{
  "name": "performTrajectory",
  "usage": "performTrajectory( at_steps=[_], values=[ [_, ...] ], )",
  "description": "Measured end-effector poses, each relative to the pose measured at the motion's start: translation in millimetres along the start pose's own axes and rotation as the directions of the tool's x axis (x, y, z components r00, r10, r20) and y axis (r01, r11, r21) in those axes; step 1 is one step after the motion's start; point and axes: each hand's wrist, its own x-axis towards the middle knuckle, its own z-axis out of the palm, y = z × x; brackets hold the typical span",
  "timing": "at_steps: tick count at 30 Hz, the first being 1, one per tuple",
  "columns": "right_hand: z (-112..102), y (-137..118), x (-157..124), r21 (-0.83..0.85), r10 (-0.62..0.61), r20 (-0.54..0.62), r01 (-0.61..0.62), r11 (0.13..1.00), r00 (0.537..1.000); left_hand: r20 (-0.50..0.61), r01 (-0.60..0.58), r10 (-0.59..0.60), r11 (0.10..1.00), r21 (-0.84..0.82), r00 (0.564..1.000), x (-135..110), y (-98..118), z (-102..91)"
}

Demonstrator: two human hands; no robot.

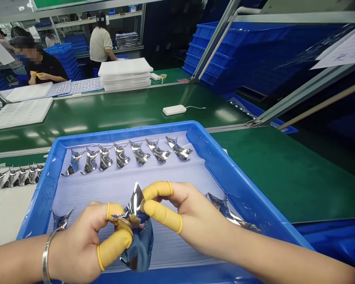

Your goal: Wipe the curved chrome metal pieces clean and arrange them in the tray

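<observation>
Between my two hands is a shiny, curved chrome part (140, 240) with a pointed tip, raised over the blue tray (232, 169). My left hand (85, 240) pinches its left side with thumb and finger in yellow finger cots. From the right, my right hand (183, 209) grips near the upper tip, also in yellow cots. Behind them, a row of similar chrome parts (122, 154) lies on the white sheet lining the tray. Another chrome part (61, 217) rests beyond my left wrist, and chrome pieces (233, 213) lie partly hidden behind my right forearm.
More chrome parts (16, 176) line up left of the tray. A green conveyor belt (121, 108) runs behind, carrying a white device (174, 110) with a cable. White foam sheets (126, 75) and blue crates (207, 47) are stacked farther back. Co-workers (100, 43) are in the background.
</observation>
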Motion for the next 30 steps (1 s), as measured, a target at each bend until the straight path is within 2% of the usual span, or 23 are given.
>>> performTrajectory(
  at_steps=[6,10,13,18,21,25,27,30],
  values=[
    [-3.8,7.4,-0.2,0.000,0.000,-0.059,0.000,1.000,0.998,0.015,0.131,-0.130,0.984,-0.124,0.991,1.3,1.3,-1.9],
    [-9.5,8.0,3.6,-0.102,0.017,-0.124,-0.029,0.994,0.992,-0.132,0.137,-0.155,0.982,-0.133,0.979,4.6,3.8,-13.0],
    [-13.0,6.5,8.7,-0.182,0.021,-0.164,-0.051,0.982,0.986,-0.259,0.183,-0.197,0.980,-0.078,0.945,6.1,10.0,-28.5],
    [-19.2,16.1,10.6,-0.285,0.061,-0.233,-0.128,0.950,0.971,-0.389,0.406,-0.350,0.911,0.071,0.852,-2.4,20.4,-49.6],
    [-22.6,29.6,6.2,-0.310,0.056,-0.219,-0.124,0.943,0.974,-0.407,0.564,-0.460,0.805,0.184,0.789,-14.9,16.7,-51.5],
    [-22.9,39.1,2.5,-0.340,0.043,-0.173,-0.101,0.935,0.984,-0.496,0.742,-0.555,0.555,0.376,0.667,-31.8,1.3,-43.8],
    [-20.6,37.4,2.6,-0.344,0.022,-0.135,-0.068,0.937,0.991,-0.542,0.787,-0.572,0.409,0.463,0.616,-36.7,-6.4,-37.1],
    [-15.8,30.1,3.4,-0.359,0.010,-0.094,-0.043,0.932,0.996,-0.562,0.798,-0.606,0.222,0.560,0.563,-39.3,-16.6,-27.3]
  ],
)
